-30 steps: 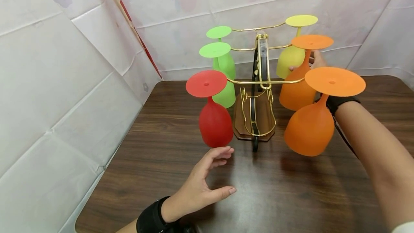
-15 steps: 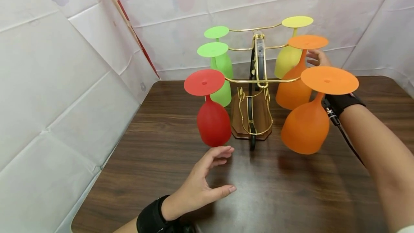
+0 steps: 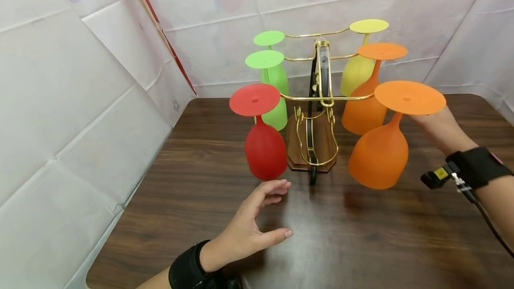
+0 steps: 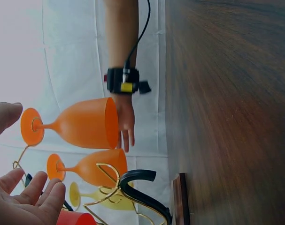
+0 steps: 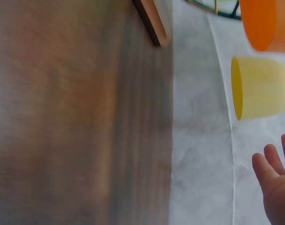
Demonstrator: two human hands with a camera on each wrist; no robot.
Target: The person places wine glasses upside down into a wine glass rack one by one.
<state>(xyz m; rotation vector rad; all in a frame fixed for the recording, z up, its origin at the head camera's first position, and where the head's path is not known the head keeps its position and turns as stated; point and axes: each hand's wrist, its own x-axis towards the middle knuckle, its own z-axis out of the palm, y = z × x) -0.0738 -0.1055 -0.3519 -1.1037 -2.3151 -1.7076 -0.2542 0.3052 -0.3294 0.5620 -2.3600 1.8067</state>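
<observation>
Plastic goblets hang upside down from the gold wire arms of a rack (image 3: pixel 318 162). On its left are a red goblet (image 3: pixel 266 153) and two green goblets (image 3: pixel 277 117). On the right hang a near orange goblet (image 3: pixel 379 157), a second orange goblet (image 3: pixel 363 113) and a yellow goblet (image 3: pixel 355 75) at the back. My left hand (image 3: pixel 245 231), fingers and thumb spread apart, holds nothing just in front of the red goblet. Beyond the near orange goblet is my right hand (image 4: pixel 125 115), partly hidden in the head view; its fingers (image 5: pixel 264 171) are extended and hold nothing.
The rack's wooden base (image 3: pixel 295 150) stands on a dark wood-grain table (image 3: pixel 192 182). White sheeting (image 3: pixel 100 101) covers the walls behind and to the left. A cable (image 3: pixel 487 222) trails from my right wrist camera.
My right hand has left the yellow goblet and drawn back toward me and to the right. The yellow goblet stays hanging. My left hand keeps its place.
</observation>
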